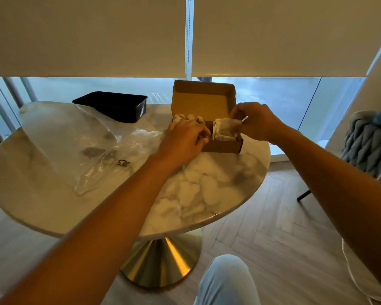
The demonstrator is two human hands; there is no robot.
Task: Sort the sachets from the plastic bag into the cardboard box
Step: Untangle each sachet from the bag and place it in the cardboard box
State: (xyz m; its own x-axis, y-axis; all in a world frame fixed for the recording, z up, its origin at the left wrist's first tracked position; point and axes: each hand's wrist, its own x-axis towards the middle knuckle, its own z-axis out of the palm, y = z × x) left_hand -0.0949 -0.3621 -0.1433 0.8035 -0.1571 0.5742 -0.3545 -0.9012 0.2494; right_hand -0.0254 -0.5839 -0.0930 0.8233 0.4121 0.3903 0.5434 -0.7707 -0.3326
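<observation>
Two hands work at the cardboard box, which sits open near the far edge of the round marble worktop, its lid standing upright behind it. The left hand lies over the box's left half with fingers curled down among small sachets lined up there; whether it actually grips one I cannot tell, since the fingertips are hidden. The right hand reaches in from the right and pinches the top of a stack of pale sachets standing in the box's right half. A thin pale stick-like piece pokes out by its fingers. To the left of the box a crumpled clear plastic bag spreads across the worktop, with a few dark packets showing through it and one small dark packet lying at its near edge. A black tray stands beyond the bag, near the window.
</observation>
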